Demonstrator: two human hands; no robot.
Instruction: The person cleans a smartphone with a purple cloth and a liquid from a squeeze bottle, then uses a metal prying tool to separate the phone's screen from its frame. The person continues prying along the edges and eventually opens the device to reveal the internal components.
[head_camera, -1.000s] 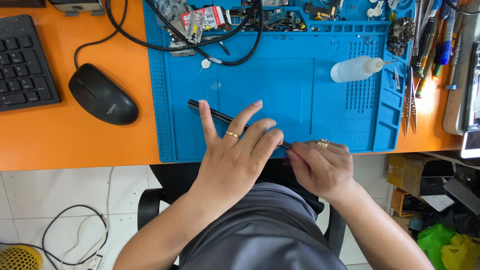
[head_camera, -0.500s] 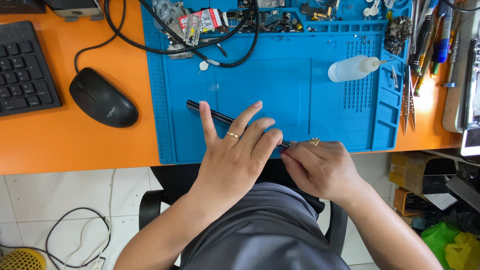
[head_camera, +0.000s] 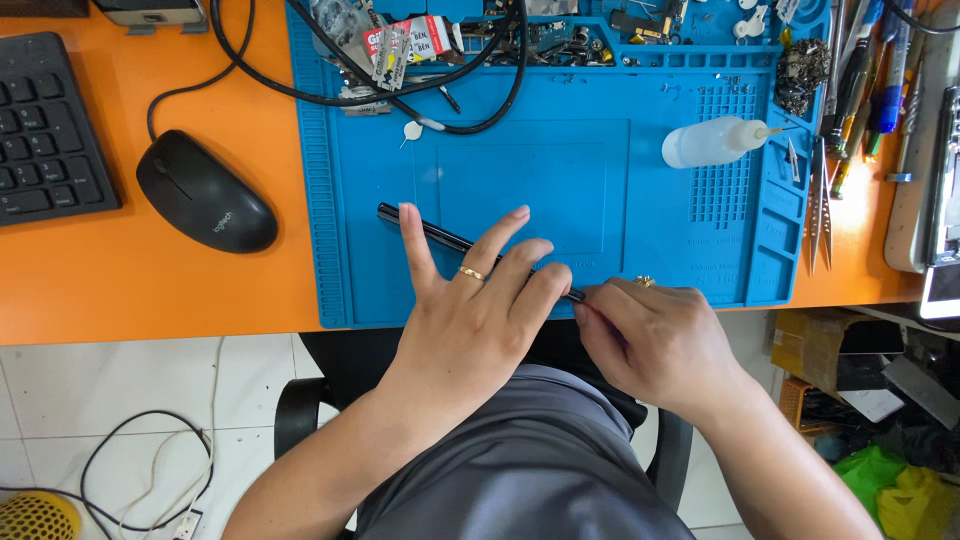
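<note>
A thin black slab, seen edge-on and shaped like a phone (head_camera: 432, 232), stands on its long edge across the front of the blue work mat (head_camera: 560, 180). My left hand (head_camera: 470, 310) rests against it with fingers spread, a gold ring on one finger. My right hand (head_camera: 655, 345) is curled at the slab's right end, fingertips pinched at its corner; what it pinches is hidden. A ring shows on that hand too.
The mat lies on an orange desk (head_camera: 150, 280). A black mouse (head_camera: 205, 205) and keyboard (head_camera: 45, 130) sit left. Black cables (head_camera: 400, 100), small parts and packets fill the mat's back edge. A white squeeze bottle (head_camera: 712, 142) lies right, beside tweezers and pens (head_camera: 825, 190). Floor clutter below right.
Both hands and the black slab hold nearly the same place; only the view has shifted slightly.
</note>
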